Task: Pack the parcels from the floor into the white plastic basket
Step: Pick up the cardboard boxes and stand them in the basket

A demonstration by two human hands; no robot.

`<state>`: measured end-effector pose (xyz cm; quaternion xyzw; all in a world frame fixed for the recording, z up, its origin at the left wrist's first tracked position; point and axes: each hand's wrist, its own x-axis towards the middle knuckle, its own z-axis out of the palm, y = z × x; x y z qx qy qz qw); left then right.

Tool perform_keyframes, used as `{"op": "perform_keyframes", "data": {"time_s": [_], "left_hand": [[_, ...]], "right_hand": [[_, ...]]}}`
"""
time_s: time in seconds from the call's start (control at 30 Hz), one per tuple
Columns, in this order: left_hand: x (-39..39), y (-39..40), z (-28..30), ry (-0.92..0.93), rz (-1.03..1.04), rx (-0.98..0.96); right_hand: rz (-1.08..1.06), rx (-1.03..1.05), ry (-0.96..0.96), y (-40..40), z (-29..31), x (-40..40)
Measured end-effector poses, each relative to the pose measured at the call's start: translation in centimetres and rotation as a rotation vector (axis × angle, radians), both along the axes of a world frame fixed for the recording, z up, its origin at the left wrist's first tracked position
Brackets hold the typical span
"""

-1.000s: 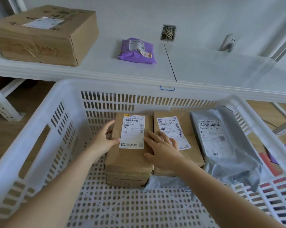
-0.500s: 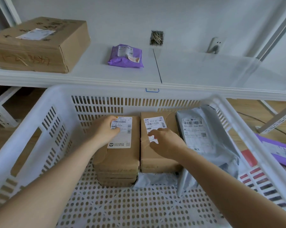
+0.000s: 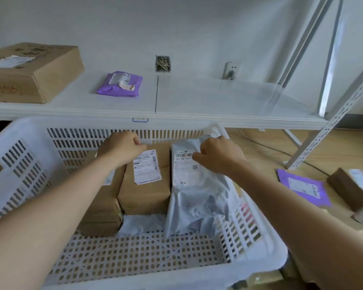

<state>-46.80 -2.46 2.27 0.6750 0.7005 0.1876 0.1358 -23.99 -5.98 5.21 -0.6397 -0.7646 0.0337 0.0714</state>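
Head view looks down into the white plastic basket (image 3: 30,130), where the person's two hands work along the far wall. Three parcels already lie inside, side by side: a cardboard box (image 3: 101,208) at left, a second cardboard box (image 3: 147,193) in the middle, and a grey poly mailer (image 3: 197,197) at right, slumped against the basket's right wall. All three run lengthwise from the near side toward the far wall, labels up. The left hand (image 3: 120,147) has its fingers curled at the far end of the boxes — whether they grip an edge cannot be told. The right hand (image 3: 218,155) pinches the mailer's top edge. Packing looks partly done: on the floor to the right a purple mailer (image 3: 302,187) and a small brown box (image 3: 350,189) are yet to go in, and much of the basket's near floor is bare.
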Motion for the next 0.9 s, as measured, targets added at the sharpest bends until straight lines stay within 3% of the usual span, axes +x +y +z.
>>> {"op": "perform_keyframes", "data": {"time_s": [0.3,0.9], "left_hand": [[11.8,-2.5,1.9,0.013,-0.033,0.006],[33.6,-5.7,1.1,-0.055,-0.175,0.001]], "right_hand": [[-0.101,0.136,0.074,-2.9,2.0,12.1],[-0.288,-0.039,0.132,-7.6,0.4,32.7]]}}
